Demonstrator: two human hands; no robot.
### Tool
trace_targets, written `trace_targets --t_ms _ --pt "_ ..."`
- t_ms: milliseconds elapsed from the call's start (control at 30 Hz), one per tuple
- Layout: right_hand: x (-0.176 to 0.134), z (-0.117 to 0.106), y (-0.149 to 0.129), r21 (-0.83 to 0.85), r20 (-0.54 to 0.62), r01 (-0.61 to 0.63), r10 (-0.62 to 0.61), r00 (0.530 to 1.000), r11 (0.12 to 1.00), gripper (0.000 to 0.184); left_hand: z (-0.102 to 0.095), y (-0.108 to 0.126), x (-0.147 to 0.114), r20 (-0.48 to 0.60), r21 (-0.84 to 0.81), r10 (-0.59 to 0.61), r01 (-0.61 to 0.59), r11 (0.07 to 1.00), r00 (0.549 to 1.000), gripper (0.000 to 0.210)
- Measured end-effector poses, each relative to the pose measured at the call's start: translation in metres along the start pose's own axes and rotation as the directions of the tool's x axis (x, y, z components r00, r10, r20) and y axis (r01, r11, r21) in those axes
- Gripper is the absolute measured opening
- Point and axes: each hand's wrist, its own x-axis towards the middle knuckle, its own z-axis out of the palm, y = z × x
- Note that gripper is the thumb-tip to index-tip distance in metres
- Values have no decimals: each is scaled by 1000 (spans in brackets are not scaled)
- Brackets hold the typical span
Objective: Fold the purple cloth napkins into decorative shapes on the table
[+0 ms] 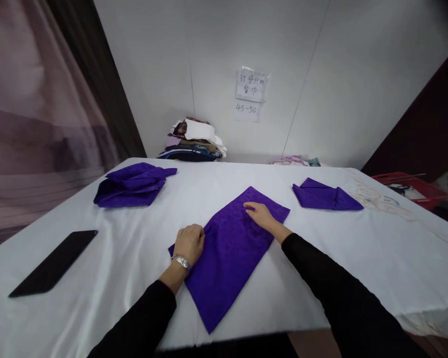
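Note:
A purple cloth napkin (231, 258) with a faint woven pattern lies slantwise on the white-covered table, one corner pointing toward me. At its left edge my left hand (189, 242), with a bracelet at the wrist, has its fingers curled down onto the fabric; the fingertips are hidden. My right hand (260, 215) rests palm down on the upper right part of the same napkin, its fingers stretched out. Part of the cloth sticks out to the left from under my left hand.
A loose pile of purple napkins (132, 186) lies back left, and a folded purple napkin (326, 195) back right. A black flat panel (56, 263) sits at left. Stacked clothes (194, 141) stand against the wall. A red basket (414, 191) is beyond the tablecloth's (358, 268) right edge.

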Motion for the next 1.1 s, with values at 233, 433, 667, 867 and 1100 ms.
trace_targets --t_ms 233,433,667,867,1100 --pt "41 32 2 -418 272 251 -143 951 873 36 10 -9 2 -67 -141 3 -13 990 998 19" --pt "55 42 11 -469 321 273 -126 939 840 36 11 -15 2 -5 -197 -114 110 974 993 24" --pt "57 41 13 -471 362 310 -140 922 826 32 2 -11 1 13 -138 -103 104 985 995 8" --pt "59 39 7 -479 427 383 -171 888 790 30 -2 -4 0 -41 -94 2 -6 996 999 12" --pt "64 39 2 -542 399 347 -129 908 766 19 -2 -1 -4 -138 -98 125 -139 985 983 19"
